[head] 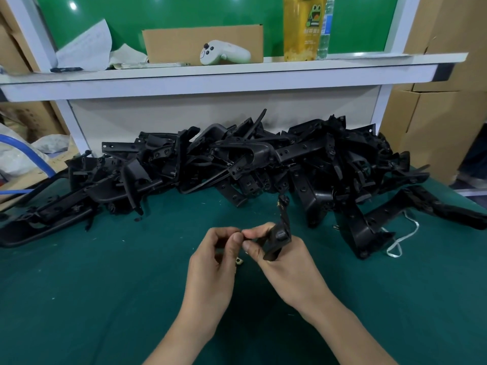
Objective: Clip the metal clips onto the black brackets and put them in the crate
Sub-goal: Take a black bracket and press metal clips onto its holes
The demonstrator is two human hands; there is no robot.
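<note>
1. We hold one black bracket (279, 239) above the green mat (105, 299); our right hand (287, 264) curls thumb and fingers round its lower end.
2. Our left hand (210, 262) pinches its fingertips together at the bracket's near tip; we cannot tell what they grip.
3. A small pale clip (239, 261) lies on the mat beneath that hand.
4. Behind, a heap of brackets (237, 159) sprawls under the white shelf (210, 83).

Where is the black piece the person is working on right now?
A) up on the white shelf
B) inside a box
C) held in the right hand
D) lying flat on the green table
C: the right hand has its fingers curled round the black bracket, with the left hand bringing its fingertips close beside it.
</note>
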